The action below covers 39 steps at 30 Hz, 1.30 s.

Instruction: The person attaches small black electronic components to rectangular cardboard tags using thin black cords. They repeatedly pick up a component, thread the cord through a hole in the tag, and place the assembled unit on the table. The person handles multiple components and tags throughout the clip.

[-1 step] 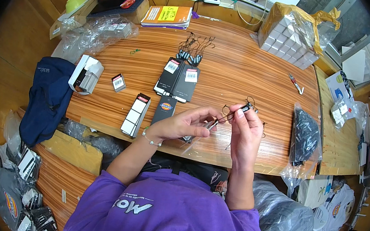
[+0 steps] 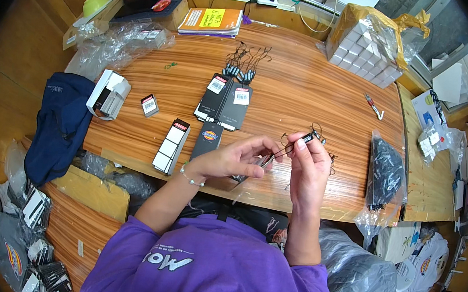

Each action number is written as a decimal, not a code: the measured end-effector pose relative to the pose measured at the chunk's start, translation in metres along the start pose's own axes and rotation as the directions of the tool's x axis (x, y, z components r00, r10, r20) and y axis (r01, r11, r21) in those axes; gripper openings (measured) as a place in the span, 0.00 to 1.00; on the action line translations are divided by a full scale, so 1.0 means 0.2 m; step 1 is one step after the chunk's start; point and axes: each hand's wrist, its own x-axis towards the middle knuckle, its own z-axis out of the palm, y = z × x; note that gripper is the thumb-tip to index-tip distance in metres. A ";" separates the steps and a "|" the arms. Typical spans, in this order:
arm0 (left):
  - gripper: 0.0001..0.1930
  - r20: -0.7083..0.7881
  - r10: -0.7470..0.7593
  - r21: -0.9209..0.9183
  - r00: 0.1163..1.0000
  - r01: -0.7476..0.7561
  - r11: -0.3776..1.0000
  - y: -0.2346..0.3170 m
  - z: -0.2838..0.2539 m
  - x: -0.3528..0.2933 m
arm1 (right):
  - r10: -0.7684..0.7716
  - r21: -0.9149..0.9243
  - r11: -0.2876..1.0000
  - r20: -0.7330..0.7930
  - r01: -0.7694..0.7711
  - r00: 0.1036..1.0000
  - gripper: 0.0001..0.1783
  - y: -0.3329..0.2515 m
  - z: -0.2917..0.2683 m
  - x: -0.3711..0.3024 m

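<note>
My left hand (image 2: 231, 158), palm inward, is closed on a dark hang tag (image 2: 253, 172), which is tilted and partly hidden by my fingers. My right hand (image 2: 311, 165) pinches a black hang-tag string (image 2: 284, 150) by its small dark plastic end piece (image 2: 307, 137). The string runs across to the tag at my left fingertips. More black strings (image 2: 319, 131) lie on the table just beyond my right hand. Beside my left hand lies another dark hang tag (image 2: 210, 135) with an oval emblem. Stacked tags (image 2: 232, 110) with white stickers lie farther off, their strings bunched at the far end.
Left of the tags are a sticker stack (image 2: 171, 146), a small sticker pile (image 2: 149, 104) and an open white box (image 2: 109, 95). Snips (image 2: 373, 106) and a plastic bag of black strings (image 2: 385, 172) lie right. A wrapped block of white boxes (image 2: 366, 50) stands at the back right.
The tag in my left hand has tipped slightly, showing more of its dark face. Both hands stay almost in place, and the string is still pinched in my right.
</note>
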 end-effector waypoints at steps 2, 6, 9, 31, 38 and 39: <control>0.25 0.005 -0.007 -0.047 1.000 0.007 0.999 0.00 0.03 0.00 | -0.006 -0.015 1.000 -0.015 0.006 1.000 0.07 -0.01 0.01 0.00; 0.24 0.004 -0.056 0.005 0.998 0.056 0.998 0.02 0.06 0.02 | -0.007 0.029 1.000 0.016 0.006 1.000 0.07 0.02 0.02 0.03; 0.23 0.019 -0.062 0.047 0.998 0.061 0.997 -0.03 0.03 0.03 | 0.018 0.090 0.996 0.013 -0.019 1.000 0.09 0.02 0.06 0.05; 0.11 -0.356 -0.031 0.335 0.934 0.159 0.929 0.20 -0.27 0.06 | -0.117 0.230 0.971 0.197 0.070 0.973 0.11 -0.11 0.10 0.58; 0.12 -0.570 0.035 0.445 0.821 0.273 0.853 0.27 -0.59 0.23 | -0.048 0.118 0.993 0.162 0.029 0.986 0.10 -0.14 0.15 1.18; 0.12 -0.555 0.059 0.486 0.830 0.266 0.832 0.24 -0.65 0.25 | -0.026 0.098 0.995 0.177 0.009 0.984 0.10 -0.11 0.16 1.23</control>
